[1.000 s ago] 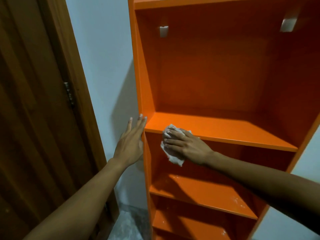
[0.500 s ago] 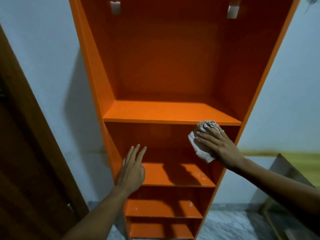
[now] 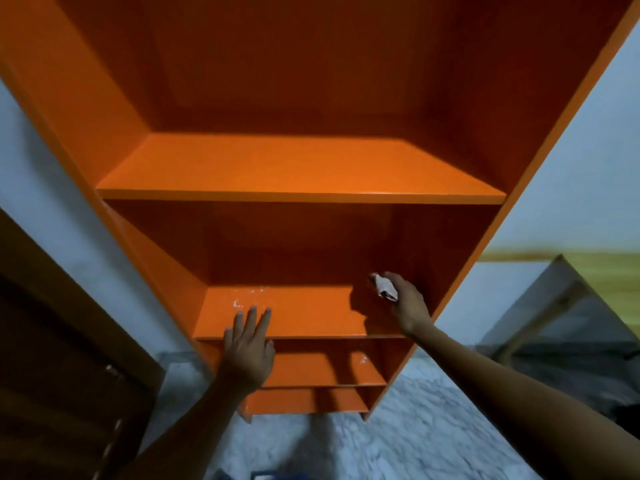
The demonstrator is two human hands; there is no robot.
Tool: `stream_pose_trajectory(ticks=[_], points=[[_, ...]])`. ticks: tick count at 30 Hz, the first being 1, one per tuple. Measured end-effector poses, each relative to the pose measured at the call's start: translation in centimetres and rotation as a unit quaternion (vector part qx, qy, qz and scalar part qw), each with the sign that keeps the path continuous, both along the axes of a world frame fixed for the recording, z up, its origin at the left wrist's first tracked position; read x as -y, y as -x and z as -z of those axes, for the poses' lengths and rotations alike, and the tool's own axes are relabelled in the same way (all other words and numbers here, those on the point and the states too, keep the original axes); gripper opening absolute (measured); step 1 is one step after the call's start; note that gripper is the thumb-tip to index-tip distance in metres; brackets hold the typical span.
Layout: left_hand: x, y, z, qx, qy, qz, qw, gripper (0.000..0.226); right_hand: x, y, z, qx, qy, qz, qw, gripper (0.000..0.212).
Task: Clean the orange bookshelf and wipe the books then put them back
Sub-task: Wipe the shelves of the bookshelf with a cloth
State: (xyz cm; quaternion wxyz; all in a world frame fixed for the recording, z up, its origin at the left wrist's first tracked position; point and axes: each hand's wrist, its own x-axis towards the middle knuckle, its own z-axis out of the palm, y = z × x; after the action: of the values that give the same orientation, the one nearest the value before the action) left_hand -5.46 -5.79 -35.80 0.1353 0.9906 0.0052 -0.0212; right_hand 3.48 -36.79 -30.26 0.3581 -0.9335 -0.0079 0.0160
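Right hand (image 3: 410,303) pinches a soft, crumpled white cloth (image 3: 384,287) inside the glossy orange wooden bookshelf (image 3: 301,168); left hand (image 3: 249,344), fingers spread, braces a slick-looking shelf edge.

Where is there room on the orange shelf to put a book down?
The upper board is bare from the left wall to the right wall. The board below is bare in the middle, between the left hand at its front edge and the right hand holding the cloth by the right wall. The right end is crowded.
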Motion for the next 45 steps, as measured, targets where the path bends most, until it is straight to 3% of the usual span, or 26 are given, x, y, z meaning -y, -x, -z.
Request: stream_pose_trajectory(ticks=[5, 10, 12, 15, 19, 22, 25, 29, 31, 34, 35, 39, 42, 45], points=[[-1.7, -0.9, 2.4, -0.021, -0.041, -0.057, 0.997, 0.066, -0.7, -0.2, 6.0, -0.085, 0.141, -0.033, 0.986, 0.071], [-3.4, -0.7, 3.7, 0.025, -0.026, -0.073, 0.997, 0.060, -2.8, 1.4, 8.3, 0.017, 0.224, -0.067, 0.972, 0.069], [-4.0, -1.2, 4.9, -0.029, -0.023, -0.087, 0.995, 0.072, -3.6, 2.3, 9.3, 0.063, 0.248, -0.138, 0.957, 0.059], [-4.1, -1.5, 6.1, -0.052, -0.051, -0.098, 0.993, 0.085, -5.9, 4.0, 9.8, 0.088, 0.192, -0.191, 0.959, 0.077], [-3.4, -1.7, 5.0, -0.028, -0.023, -0.129, 0.991, 0.089, -9.2, 5.9, 9.4, 0.154, 0.085, -0.244, 0.954, 0.060], [-3.4, -1.8, 4.9, -0.024, -0.018, -0.135, 0.990, 0.090, -10.6, 6.4, 8.1, 0.099, -0.011, -0.280, 0.955, 0.078], [-3.8, -1.7, 5.3, -0.024, -0.042, -0.134, 0.990, 0.090, -10.2, 4.6, 5.9, 0.085, -0.082, -0.238, 0.964, 0.087], [-3.8, -1.6, 5.3, -0.007, -0.050, -0.136, 0.989, 0.090, -7.0, -1.0, 3.3, 0.157, -0.055, -0.084, 0.982, 0.075], [-3.7, -1.6, 5.2, 0.003, -0.044, -0.135, 0.990, 0.089, -5.0, -3.3, 2.3, 0.098, -0.013, 0.003, 0.995, 0.056], [-3.6, -1.6, 5.8, 0.024, -0.052, -0.133, 0.989, 0.085, -3.4, -5.6, 3.0, -0.106, 0.037, -0.005, 0.994, 0.034], [-3.6, -1.6, 6.0, 0.031, -0.055, -0.134, 0.989, 0.084, -3.6, -6.3, 3.4, -0.149, 0.046, -0.018, 0.988, 0.035], [-3.7, -1.5, 6.4, 0.059, -0.060, -0.137, 0.987, 0.083, -6.0, -8.7, 4.9, -0.205, 0.178, -0.045, 0.961, 0.076], [-3.6, -1.4, 6.6, 0.096, -0.052, -0.140, 0.984, 0.081, -8.5, -9.1, 6.6, -0.091, 0.268, -0.079, 0.956, 0.079], [-3.4, -1.3, 6.6, 0.120, -0.047, -0.148, 0.980, 0.079, -11.5, -7.8, 7.7, 0.045, 0.281, -0.152, 0.946, 0.064]])
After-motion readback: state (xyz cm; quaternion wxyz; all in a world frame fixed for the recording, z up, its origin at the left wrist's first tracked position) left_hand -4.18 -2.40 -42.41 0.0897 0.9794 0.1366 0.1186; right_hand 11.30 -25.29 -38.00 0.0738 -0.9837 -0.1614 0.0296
